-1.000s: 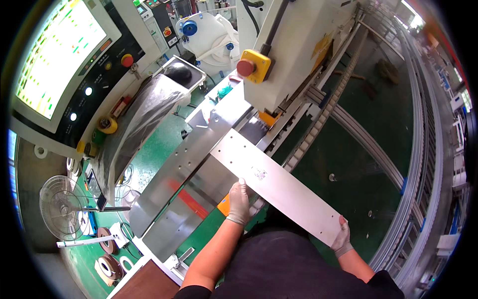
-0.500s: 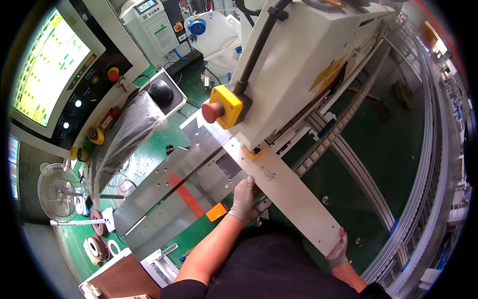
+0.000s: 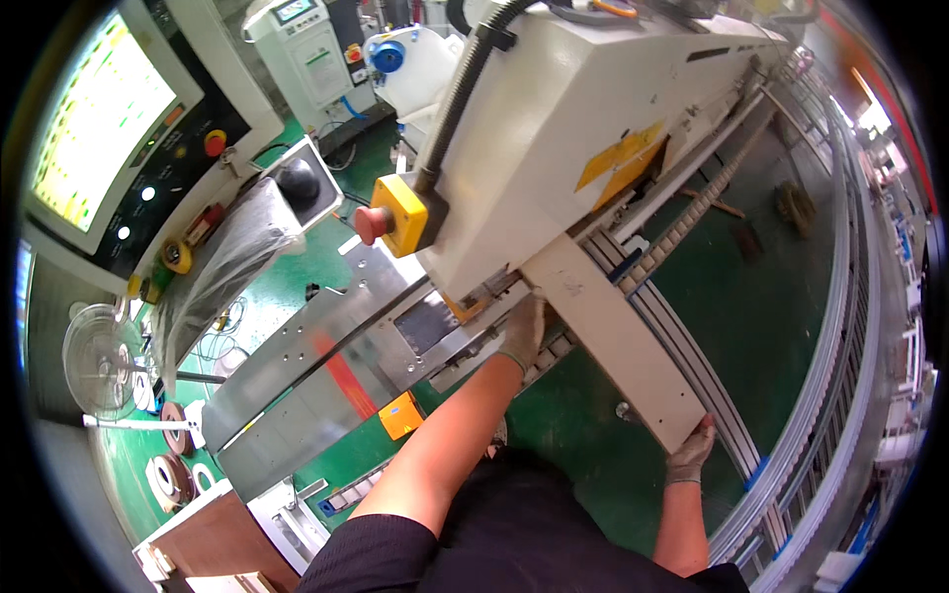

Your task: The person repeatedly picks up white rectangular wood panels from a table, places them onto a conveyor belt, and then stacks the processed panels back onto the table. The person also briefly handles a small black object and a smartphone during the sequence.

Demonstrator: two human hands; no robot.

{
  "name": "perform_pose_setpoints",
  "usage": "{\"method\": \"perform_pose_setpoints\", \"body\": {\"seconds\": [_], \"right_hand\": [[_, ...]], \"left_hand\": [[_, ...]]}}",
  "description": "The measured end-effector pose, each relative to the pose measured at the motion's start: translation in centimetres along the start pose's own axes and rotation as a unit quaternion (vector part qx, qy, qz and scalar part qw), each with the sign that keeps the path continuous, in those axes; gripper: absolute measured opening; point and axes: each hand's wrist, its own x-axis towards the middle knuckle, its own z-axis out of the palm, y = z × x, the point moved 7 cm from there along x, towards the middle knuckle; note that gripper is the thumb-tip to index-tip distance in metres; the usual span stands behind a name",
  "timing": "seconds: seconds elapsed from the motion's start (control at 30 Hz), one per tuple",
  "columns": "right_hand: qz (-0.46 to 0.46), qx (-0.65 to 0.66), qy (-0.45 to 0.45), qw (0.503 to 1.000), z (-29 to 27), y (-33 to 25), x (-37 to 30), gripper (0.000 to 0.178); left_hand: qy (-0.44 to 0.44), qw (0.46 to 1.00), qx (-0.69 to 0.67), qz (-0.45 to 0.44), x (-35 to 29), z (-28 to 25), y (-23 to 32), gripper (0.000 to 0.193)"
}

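Observation:
A long, pale flat board lies aslant, its far end against the feed track of a large white machine. My left hand, in a pale glove, is at the board's left long edge near the machine; its thumb shows on top, while its other fingers are mostly hidden. My right hand, gloved with bare fingertips, grips the board's near right corner. Small dark holes mark the board's near end.
A yellow box with a red stop button juts from the machine. At left are a metal worktable with a red stripe, a lit screen and a white fan. Roller rails curve along the right.
The board has shifted right and away from me along the machine's front. Both hands have moved with it, and the left arm reaches farther forward. The view has also shifted.

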Motion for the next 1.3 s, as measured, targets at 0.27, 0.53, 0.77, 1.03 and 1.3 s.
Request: {"method": "perform_pose_setpoints", "body": {"seconds": [0.27, 0.53, 0.77, 1.03, 1.3], "right_hand": [[-0.392, -0.574, -0.119, 0.709, 19.7, 2.1, -3.0, 0.039], [-0.33, -0.478, -0.681, 0.446, 37.5, 24.6, -26.1, 0.034], [-0.299, -0.47, -0.76, 0.334, 39.0, 30.8, -43.0, 0.036], [-0.387, -0.524, -0.63, 0.422, 36.5, 36.5, -45.5, 0.037], [-0.486, -0.591, -0.529, 0.367, 33.3, 38.1, -48.2, 0.036]], "left_hand": [[-0.155, 0.831, 0.532, 0.045, -16.7, -8.8, 5.5, 0.046], [0.068, 0.805, 0.584, -0.078, -36.3, -29.6, 5.3, 0.043], [0.398, 0.754, 0.507, -0.129, -56.2, -42.4, 0.4, 0.051], [0.493, 0.668, 0.414, -0.374, -88.9, -62.0, -25.4, 0.045], [0.872, 0.342, 0.05, -0.347, -119.8, -68.5, -26.5, 0.036]]}}
